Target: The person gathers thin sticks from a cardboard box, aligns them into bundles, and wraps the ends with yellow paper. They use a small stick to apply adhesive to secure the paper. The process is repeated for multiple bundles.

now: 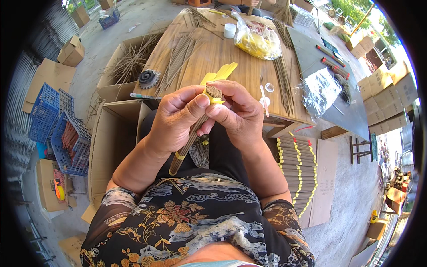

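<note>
Over my lap I hold a bundle of thin brown incense sticks (187,151), its cut end tilted up and away from me. A yellow paper strip (216,100) goes round the upper end, and more yellow strips (225,72) fan out behind it. My left hand (178,113) is closed round the bundle, thumb pressed on the strip. With thumb and fingers, my right hand (235,111) pinches the strip at the other side of the end. Lower down, a yellow band (179,156) circles the bundle.
Loose sticks (175,60) lie on the wooden table (209,49), beside a bag of yellow strips (258,42) and a small white jar (229,30). An open carton (118,138) stands at my left. Finished bundles (297,171) rest in a row at my right. Another person (244,5) sits opposite.
</note>
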Action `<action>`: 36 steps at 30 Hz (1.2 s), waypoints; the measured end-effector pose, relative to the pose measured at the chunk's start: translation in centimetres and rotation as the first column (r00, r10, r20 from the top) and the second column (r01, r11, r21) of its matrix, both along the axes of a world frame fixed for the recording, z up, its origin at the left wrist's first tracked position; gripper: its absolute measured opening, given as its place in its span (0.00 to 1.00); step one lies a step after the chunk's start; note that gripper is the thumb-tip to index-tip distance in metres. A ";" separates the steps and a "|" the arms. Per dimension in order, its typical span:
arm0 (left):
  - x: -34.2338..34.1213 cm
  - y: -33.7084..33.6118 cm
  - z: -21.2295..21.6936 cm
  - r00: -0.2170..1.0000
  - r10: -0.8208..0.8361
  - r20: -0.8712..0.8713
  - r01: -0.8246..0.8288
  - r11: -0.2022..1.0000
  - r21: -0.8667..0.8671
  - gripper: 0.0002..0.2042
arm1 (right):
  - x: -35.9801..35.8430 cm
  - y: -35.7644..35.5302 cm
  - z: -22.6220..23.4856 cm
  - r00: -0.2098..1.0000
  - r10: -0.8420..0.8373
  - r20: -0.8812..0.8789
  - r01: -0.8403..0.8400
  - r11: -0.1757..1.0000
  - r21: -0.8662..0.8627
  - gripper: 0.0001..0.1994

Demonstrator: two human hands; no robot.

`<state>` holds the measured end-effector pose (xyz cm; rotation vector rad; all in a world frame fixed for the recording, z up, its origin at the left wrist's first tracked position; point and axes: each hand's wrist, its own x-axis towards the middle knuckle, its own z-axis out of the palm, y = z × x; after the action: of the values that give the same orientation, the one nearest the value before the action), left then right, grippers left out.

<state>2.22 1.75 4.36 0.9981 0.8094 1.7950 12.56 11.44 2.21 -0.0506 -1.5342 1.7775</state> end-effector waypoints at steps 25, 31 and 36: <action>-1.8 0.4 -0.9 0.925 -0.318 0.206 0.323 0.946 0.012 0.19 | 0.0 2.1 -0.1 0.968 0.245 -0.043 -0.246 0.969 -0.014 0.15; -1.6 0.4 -0.4 0.953 -0.231 0.197 0.244 0.969 -0.043 0.19 | 0.9 1.6 1.5 0.954 0.297 -0.038 -0.299 0.953 -0.050 0.17; -1.4 0.5 -0.6 0.933 -0.285 0.220 0.300 0.953 -0.037 0.19 | 0.2 1.8 0.8 0.970 0.243 -0.020 -0.244 0.967 -0.070 0.15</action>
<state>0.78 2.27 3.80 0.8161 0.5540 1.5715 12.78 13.28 3.02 0.1174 -1.5203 2.0219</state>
